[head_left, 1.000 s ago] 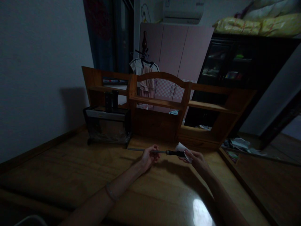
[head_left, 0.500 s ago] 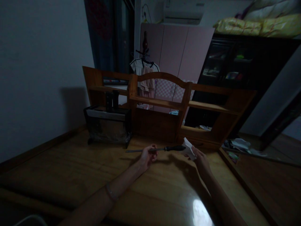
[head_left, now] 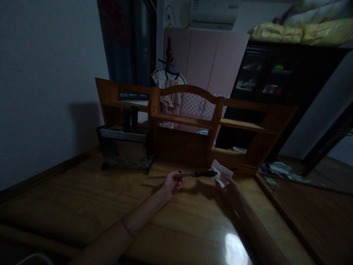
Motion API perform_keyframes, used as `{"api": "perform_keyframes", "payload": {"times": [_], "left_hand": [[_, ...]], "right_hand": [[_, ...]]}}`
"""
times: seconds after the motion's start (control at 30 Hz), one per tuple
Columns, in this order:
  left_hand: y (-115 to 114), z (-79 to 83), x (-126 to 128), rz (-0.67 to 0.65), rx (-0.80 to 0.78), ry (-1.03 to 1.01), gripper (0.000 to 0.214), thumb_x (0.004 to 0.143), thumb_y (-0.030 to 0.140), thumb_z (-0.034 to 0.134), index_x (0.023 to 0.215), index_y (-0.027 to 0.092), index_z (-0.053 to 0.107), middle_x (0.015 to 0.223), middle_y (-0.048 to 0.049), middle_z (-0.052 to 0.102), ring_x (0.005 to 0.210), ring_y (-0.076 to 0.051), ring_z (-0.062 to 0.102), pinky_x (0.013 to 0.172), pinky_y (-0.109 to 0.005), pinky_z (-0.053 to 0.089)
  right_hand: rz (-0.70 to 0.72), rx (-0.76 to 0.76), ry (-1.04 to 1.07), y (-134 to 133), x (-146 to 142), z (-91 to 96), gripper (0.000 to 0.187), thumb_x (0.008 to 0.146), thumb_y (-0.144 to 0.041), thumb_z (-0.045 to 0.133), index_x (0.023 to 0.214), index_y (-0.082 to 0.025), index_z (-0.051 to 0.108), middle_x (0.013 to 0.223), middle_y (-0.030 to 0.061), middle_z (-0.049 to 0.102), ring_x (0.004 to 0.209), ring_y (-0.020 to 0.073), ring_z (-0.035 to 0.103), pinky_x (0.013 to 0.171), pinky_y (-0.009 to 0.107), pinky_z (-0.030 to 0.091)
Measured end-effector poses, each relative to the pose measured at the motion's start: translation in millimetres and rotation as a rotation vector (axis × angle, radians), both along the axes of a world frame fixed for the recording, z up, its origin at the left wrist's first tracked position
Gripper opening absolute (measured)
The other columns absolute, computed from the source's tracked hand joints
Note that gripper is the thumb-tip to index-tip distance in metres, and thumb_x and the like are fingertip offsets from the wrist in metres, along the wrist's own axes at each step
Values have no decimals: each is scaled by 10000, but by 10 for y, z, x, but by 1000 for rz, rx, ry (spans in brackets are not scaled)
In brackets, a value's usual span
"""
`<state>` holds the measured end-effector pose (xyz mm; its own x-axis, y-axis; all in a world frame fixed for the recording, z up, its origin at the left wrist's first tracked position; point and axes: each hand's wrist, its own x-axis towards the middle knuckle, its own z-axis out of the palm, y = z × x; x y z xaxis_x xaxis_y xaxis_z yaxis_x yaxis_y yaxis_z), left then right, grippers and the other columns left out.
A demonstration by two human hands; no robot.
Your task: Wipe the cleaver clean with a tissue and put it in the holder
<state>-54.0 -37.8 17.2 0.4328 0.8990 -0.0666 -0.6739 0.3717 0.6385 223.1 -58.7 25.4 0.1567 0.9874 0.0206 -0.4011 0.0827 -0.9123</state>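
Above the tabletop, my left hand (head_left: 174, 183) is closed around the metal shaft of a screwdriver (head_left: 204, 173), held nearly level. Its shaft points left and its dark handle points right; the exact shape of the tip is too dim to make out. My right hand (head_left: 228, 187) grips a white tissue (head_left: 222, 173) between thumb and fingers. The tissue is at the handle's end and appears to touch it. Some of the right fingers are hidden behind the tissue.
A wooden shelf unit (head_left: 187, 119) stands along the table's (head_left: 165, 224) back edge. A black box-shaped appliance (head_left: 124, 147) with a glassy front sits at the left by the wall. Papers (head_left: 284, 169) lie beyond the right edge. Light reflects on the tabletop at the front.
My right hand has turned slightly, and the tissue is spread wider at the handle's end. My left hand and the screwdriver stay almost in place.
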Motion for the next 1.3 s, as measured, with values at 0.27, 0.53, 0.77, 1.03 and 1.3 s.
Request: {"api": "perform_keyframes", "payload": {"times": [0.27, 0.53, 0.77, 1.03, 1.3], "left_hand": [[-24, -25, 21, -110, 21, 24, 78, 745, 225, 499, 808, 181, 507, 519, 19, 452, 360, -76, 323, 323, -162, 160], [-81, -2, 110, -165, 27, 55, 89, 748, 220, 516, 807, 162, 549, 520, 18, 450, 469, -122, 450, 507, -260, 444], [-36, -64, 162, -125, 29, 86, 95, 752, 200, 514, 731, 130, 575, 580, -12, 526, 477, -118, 488, 588, -291, 473], [-23, -61, 180, -194, 7, 149, 319, 850, 420, 500, 718, 142, 584, 487, -4, 510, 426, -135, 492, 550, -282, 462], [24, -90, 170, -162, 13, 121, 454, 865, 544, 470, 752, 128, 610, 532, -23, 562, 425, -120, 478, 568, -292, 460]], "right_hand": [[-123, -65, -211, -39, -2, 38, 344, 690, -455, 694, 873, -164, 705, 844, 47, 722, 752, 215, 660, 647, 289, 524], [105, 301, -821, -259, -248, 234, 317, 757, -341, 582, 980, -170, 728, 953, 61, 722, 935, 271, 627, 855, 379, 465], [194, 234, -971, -485, -456, 367, 373, 820, -459, 508, 917, -184, 741, 803, 35, 725, 814, 269, 645, 699, 330, 498], [76, 141, -874, -512, -517, 223, 450, 842, -563, 473, 946, -202, 721, 807, 49, 711, 842, 253, 626, 789, 348, 491], [164, 160, -788, -528, -660, 235, 465, 883, -545, 423, 1111, -222, 669, 1122, 64, 669, 1084, 261, 565, 1025, 411, 341]]}}
